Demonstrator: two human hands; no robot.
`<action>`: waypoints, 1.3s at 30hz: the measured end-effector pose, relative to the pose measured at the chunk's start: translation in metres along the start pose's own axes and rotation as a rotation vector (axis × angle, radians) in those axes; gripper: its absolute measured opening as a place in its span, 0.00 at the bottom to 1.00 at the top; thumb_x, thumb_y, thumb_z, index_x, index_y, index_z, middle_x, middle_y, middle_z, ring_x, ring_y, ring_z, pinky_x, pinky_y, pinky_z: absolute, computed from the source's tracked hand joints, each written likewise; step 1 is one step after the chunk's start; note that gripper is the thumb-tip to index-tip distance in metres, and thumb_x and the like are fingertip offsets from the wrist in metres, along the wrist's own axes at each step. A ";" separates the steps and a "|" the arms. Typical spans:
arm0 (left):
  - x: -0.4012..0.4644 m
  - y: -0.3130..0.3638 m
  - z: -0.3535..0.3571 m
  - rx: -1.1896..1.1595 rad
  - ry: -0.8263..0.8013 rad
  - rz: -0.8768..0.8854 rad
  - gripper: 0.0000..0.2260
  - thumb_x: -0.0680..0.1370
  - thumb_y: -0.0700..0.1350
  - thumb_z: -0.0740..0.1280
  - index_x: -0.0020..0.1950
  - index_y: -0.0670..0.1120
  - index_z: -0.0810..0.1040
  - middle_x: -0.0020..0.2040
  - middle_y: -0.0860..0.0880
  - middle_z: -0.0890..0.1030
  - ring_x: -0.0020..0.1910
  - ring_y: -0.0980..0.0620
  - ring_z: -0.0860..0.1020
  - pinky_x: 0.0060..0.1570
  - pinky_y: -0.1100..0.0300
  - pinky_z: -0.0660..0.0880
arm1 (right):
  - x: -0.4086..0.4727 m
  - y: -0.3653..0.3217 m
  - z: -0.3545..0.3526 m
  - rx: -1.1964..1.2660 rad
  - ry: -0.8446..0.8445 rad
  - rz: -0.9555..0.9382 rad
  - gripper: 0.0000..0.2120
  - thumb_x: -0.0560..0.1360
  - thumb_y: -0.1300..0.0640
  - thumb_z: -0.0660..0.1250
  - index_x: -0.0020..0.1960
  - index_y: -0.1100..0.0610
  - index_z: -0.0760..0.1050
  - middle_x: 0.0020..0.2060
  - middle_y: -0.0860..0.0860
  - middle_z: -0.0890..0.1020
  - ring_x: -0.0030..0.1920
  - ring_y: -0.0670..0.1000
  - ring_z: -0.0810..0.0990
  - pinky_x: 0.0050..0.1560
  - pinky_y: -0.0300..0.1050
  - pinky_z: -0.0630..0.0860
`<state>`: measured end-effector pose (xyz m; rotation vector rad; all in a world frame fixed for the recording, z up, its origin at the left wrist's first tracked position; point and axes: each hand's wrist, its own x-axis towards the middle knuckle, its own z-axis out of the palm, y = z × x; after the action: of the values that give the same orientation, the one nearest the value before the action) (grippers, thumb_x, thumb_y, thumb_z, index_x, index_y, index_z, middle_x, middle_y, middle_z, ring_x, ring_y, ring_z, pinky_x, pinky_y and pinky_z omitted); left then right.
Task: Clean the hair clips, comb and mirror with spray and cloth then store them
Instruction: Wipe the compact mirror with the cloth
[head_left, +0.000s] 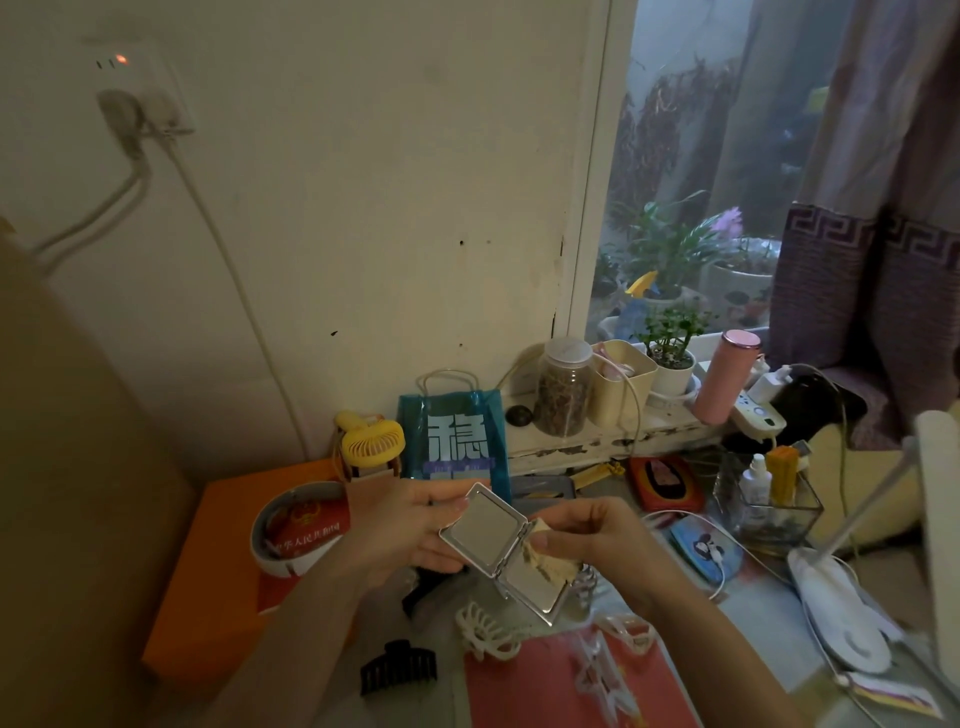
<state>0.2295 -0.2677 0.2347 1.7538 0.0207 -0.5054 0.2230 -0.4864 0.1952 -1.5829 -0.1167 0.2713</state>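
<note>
Folding mirror (498, 545) held open above the surface (769, 623), both panes showing. Left hand (410, 525) grasps the upper pane by its edges. Right hand (597, 540) pinches a yellowish cloth (550, 561) against the lower pane. Below: black hair clip (397, 667), white hair clip (485, 631), another pale clip (626, 631) on a red sheet (524, 691).

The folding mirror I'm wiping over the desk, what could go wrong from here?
The open mirror is held in the air by the left hand alone, by its upper half; pressure from the cloth could swing the hinge or slip it. If dropped, it would likely land on the white hair clip below.
</note>
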 end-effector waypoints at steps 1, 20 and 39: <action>0.000 -0.003 0.001 -0.007 0.002 -0.003 0.11 0.81 0.42 0.61 0.58 0.56 0.77 0.48 0.50 0.85 0.46 0.48 0.84 0.40 0.60 0.80 | 0.000 0.002 0.000 0.002 0.000 0.006 0.06 0.69 0.66 0.73 0.46 0.63 0.83 0.39 0.57 0.86 0.39 0.51 0.84 0.39 0.39 0.78; -0.005 -0.107 -0.017 -0.281 0.292 -0.160 0.11 0.81 0.42 0.61 0.55 0.54 0.79 0.49 0.49 0.85 0.47 0.48 0.83 0.42 0.56 0.78 | -0.005 0.093 0.007 0.094 0.136 0.184 0.08 0.72 0.70 0.69 0.43 0.60 0.82 0.37 0.53 0.86 0.37 0.48 0.83 0.38 0.38 0.78; -0.010 -0.218 -0.003 -0.511 0.533 -0.430 0.09 0.81 0.42 0.60 0.56 0.50 0.78 0.50 0.46 0.84 0.49 0.46 0.82 0.41 0.57 0.79 | 0.012 0.278 0.048 -0.677 0.374 0.415 0.08 0.73 0.53 0.72 0.51 0.54 0.84 0.40 0.48 0.86 0.40 0.47 0.82 0.38 0.37 0.72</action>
<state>0.1598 -0.2077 0.0368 1.3272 0.8451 -0.2857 0.1965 -0.4467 -0.0833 -2.3009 0.4620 0.2651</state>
